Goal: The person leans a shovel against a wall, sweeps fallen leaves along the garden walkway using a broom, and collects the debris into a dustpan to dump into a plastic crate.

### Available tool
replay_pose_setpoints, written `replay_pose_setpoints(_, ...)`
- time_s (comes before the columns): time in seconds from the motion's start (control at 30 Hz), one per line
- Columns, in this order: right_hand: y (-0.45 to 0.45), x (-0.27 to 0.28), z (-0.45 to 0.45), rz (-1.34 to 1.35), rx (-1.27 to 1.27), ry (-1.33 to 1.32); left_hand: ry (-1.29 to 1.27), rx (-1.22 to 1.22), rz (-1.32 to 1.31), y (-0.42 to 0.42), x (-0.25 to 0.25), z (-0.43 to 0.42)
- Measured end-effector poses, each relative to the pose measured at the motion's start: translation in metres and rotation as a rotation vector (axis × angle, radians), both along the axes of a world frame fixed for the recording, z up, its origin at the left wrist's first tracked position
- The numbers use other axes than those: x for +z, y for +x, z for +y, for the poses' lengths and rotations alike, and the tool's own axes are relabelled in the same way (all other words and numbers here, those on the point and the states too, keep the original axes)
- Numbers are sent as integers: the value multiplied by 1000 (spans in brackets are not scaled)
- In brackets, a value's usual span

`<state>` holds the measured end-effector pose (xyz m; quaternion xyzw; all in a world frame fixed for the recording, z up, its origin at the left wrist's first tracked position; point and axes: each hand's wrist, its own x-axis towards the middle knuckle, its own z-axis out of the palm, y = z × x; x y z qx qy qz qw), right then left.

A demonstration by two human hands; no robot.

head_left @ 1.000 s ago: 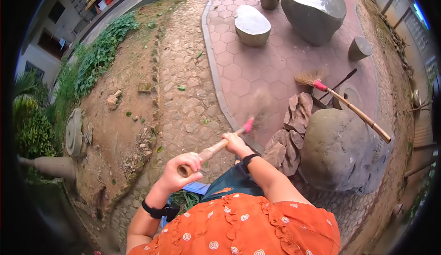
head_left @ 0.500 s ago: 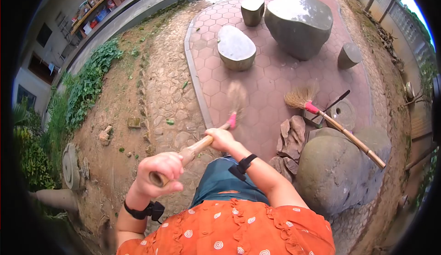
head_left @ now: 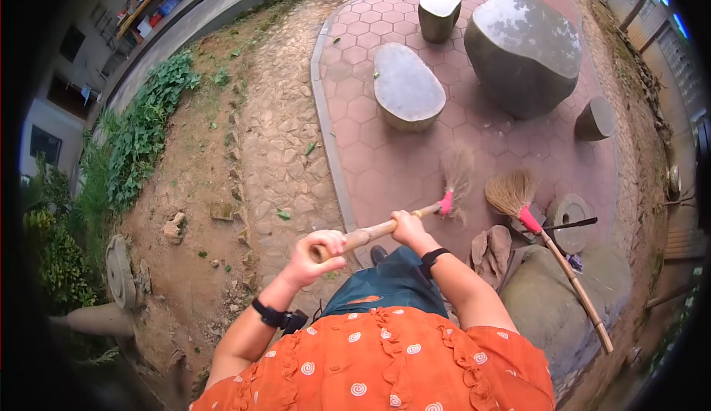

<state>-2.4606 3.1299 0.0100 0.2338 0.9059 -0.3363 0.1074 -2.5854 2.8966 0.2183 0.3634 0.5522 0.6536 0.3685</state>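
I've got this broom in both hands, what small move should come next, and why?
Perhaps swing the bamboo-handled broom leftward: a second broom sits close on its right, while a green leaf lies on the stone path to the left.

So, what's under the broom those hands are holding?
Beneath the broom are the stone path, a grey curb and pink paving. Whatever lies directly behind its handle and blurred bristles is covered.
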Motion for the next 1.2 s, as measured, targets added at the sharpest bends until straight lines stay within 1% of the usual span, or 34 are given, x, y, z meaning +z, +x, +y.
replay_pose_setpoints(0.07, -62, 7, -38, 139, 80, -128, -53, 38, 82, -34, 54, -19)
replay_pose_setpoints(0.1, -94, 23, -57, 160, 130, -162, -87, 51, 140, -48, 82, -23)
replay_pose_setpoints(0.13, -126, 33, -74, 212, 166, -214, -87, 69, 144, -63, 102, -22)
replay_pose_setpoints(0.17, -157, 38, -88, 285, 210, -271, -133, 56, 289, -77, 119, -21)
replay_pose_setpoints(0.2, -185, 48, -97, 329, 226, -335, -185, 42, 432, -89, 132, -18)
replay_pose_setpoints(0.23, -213, 53, -100, 368, 268, -393, -194, 58, 435, -98, 140, -8)
replay_pose_setpoints(0.3, -260, 55, -97, 460, 381, -456, -225, -48, 609, -117, 150, 24)
replay_pose_setpoints(0.33, -283, 60, -88, 464, 395, -453, -205, -82, 625, -128, 150, 38)
replay_pose_setpoints(0.37, -303, 71, -78, 499, 460, -470, -206, -67, 630, -147, 157, 51)
replay_pose_setpoints(0.4, -320, 80, -69, 530, 524, -492, -150, -81, 639, -164, 169, 63)
replay_pose_setpoints(0.47, -347, 112, -36, 545, 533, -473, -73, -76, 608, -200, 192, 83)
replay_pose_setpoints(0.5, -362, 122, -14, 567, 521, -446, -82, -68, 613, -224, 195, 95)
replay_pose_setpoints(0.53, -373, 124, 7, 588, 487, -407, -46, -92, 526, -248, 200, 107)
replay_pose_setpoints(0.57, -383, 121, 29, 525, 450, -370, -4, -117, 441, -272, 203, 119)
replay_pose_setpoints(0.6, -397, 115, 54, 467, 420, -321, -18, -130, 377, -299, 196, 130)
replay_pose_setpoints(0.63, -413, 103, 78, 428, 365, -268, -9, -122, 389, -327, 178, 144)
replay_pose_setpoints(0.67, -427, 86, 97, 378, 312, -223, -79, -18, 333, -351, 155, 156)
replay_pose_setpoints(0.7, -448, 65, 116, 251, 306, -205, -152, 89, 269, -368, 140, 164)
replay_pose_setpoints(0.77, -487, 52, 135, 191, 425, -168, -152, 126, 236, -392, 127, 185)
replay_pose_setpoints(0.8, -510, 47, 140, 194, 428, -163, -153, 143, 203, -406, 124, 194)
replay_pose_setpoints(0.83, -530, 46, 138, 283, 394, -205, -152, 145, 201, -420, 124, 199)
replay_pose_setpoints(0.87, -549, 43, 137, 369, 359, -248, -183, 113, 282, -433, 124, 204)
replay_pose_setpoints(0.9, -571, 40, 141, 363, 361, -248, -215, 80, 361, -446, 125, 209)
replay_pose_setpoints(0.97, -630, 31, 154, 477, 395, -343, -238, 36, 407, -473, 119, 230)
replay_pose_setpoints(1.0, -659, 32, 161, 513, 416, -345, -243, -40, 501, -490, 117, 240)
replay_pose_setpoints(1.03, -687, 40, 168, 517, 410, -337, -247, -117, 597, -510, 116, 247)
replay_pose_setpoints(1.07, -713, 59, 174, 546, 425, -328, -177, -120, 631, -535, 123, 252)
replay_pose_setpoints(1.13, -756, 92, 181, 593, 405, -283, -126, -148, 614, -589, 151, 256)
replay_pose_setpoints(1.2, -785, 102, 191, 570, 320, -223, -73, -183, 552, -641, 167, 253)
